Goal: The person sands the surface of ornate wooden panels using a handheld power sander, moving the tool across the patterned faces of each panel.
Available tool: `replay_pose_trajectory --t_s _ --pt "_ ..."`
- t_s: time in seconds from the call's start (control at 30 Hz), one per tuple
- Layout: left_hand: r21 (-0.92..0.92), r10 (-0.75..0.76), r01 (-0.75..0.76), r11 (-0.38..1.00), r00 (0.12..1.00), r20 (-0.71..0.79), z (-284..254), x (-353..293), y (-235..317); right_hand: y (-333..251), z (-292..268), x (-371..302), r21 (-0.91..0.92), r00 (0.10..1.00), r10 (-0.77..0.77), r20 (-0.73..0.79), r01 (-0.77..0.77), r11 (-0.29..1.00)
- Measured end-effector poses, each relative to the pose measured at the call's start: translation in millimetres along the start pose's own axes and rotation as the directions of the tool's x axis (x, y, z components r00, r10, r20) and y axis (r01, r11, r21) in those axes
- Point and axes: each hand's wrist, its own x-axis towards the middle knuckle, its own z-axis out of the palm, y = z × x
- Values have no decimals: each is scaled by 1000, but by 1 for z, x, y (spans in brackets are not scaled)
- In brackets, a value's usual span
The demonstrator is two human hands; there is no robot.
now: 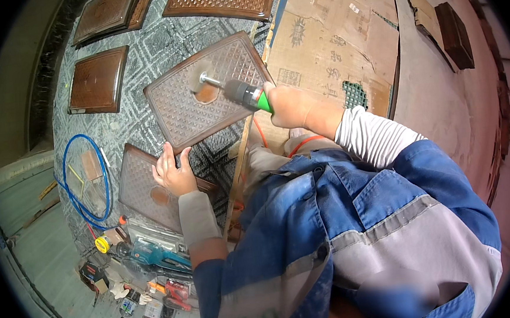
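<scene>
A brown rectangular panel (230, 57) with a raised lattice pattern and a bare oval medallion lies tilted on the patterned grey cloth. My right hand (289, 105) grips a black-and-green straight grinder (244, 93), its metal shaft reaching over the panel. The tool's head is blurred against the surface just above the medallion. At the panel's near left corner, my left hand (175, 171) holds the edge between thumb and fingers. Under that hand and wrist lies a second brown panel (141, 181), partly hidden, with a round medallion.
More brown panels (99, 81) lie at the far left and along the top. Flattened cardboard (329, 41) covers the right side. A coiled blue hose (106, 187), a teal power tool (155, 253) and several bottles (153, 311) sit lower left. An orange cord (304, 144) runs near my legs.
</scene>
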Motion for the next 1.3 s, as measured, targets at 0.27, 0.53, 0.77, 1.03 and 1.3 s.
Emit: replay_pose_trajectory --t_s 0.27,0.53,0.77,1.03,1.3 --pt "8 18 -18 1000 999 -27 3 1 0 -6 -9 8 -9 1000 21 -6 -21 1000" --pt "21 22 -22 1000 999 -24 1 1 0 -12 -1 23 57 996 7 -85 -2 998" --pt "26 19 -18 1000 1000 -11 -1 1 2 13 -1 12 171 977 165 -134 -141 975" --pt "30 26 -27 999 998 51 -5 6 9 28 -10 11 178 973 195 -121 -172 969" --pt "-27 172 -170 985 970 170 -10 12 15 37 -10 3 110 991 61 -119 -48 993"
